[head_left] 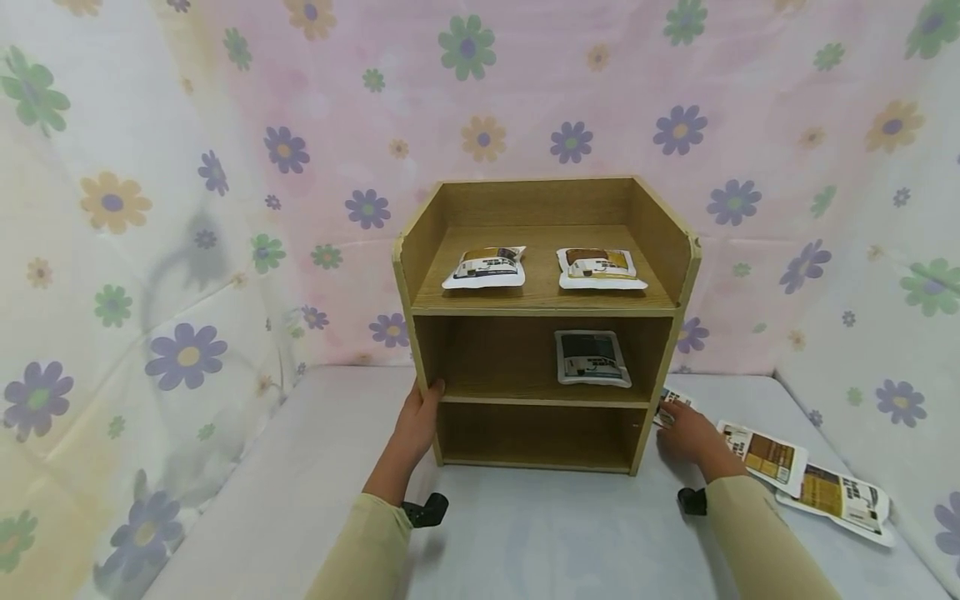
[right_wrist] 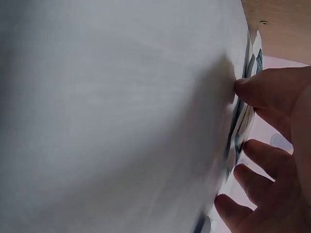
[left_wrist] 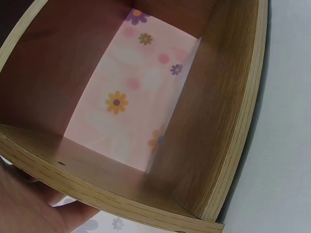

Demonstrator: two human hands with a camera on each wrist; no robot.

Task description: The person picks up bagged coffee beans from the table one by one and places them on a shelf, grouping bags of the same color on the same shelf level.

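A wooden shelf unit [head_left: 547, 313] stands on the white-covered table. My left hand [head_left: 417, 421] rests against the outer face of its left side; in the left wrist view the fingers [left_wrist: 73, 213] lie along the outside of the side board. Right of the shelf, my right hand [head_left: 692, 435] pinches a flat white printed pouch [head_left: 677, 395], part of which is hidden by the hand and the shelf side. In the right wrist view, the thumb [right_wrist: 260, 90] touches the pouch [right_wrist: 243, 126] near its edge while the other fingers are spread alongside.
Two white pouches, one [head_left: 486, 268] left and one [head_left: 600, 269] right, lie on the top shelf. A dark-labelled pouch [head_left: 592, 358] lies on the middle level. Brown-labelled [head_left: 767, 456] and yellow-labelled [head_left: 840, 500] pouches overlap on the table at right. A flowered curtain [head_left: 525, 108] surrounds the table.
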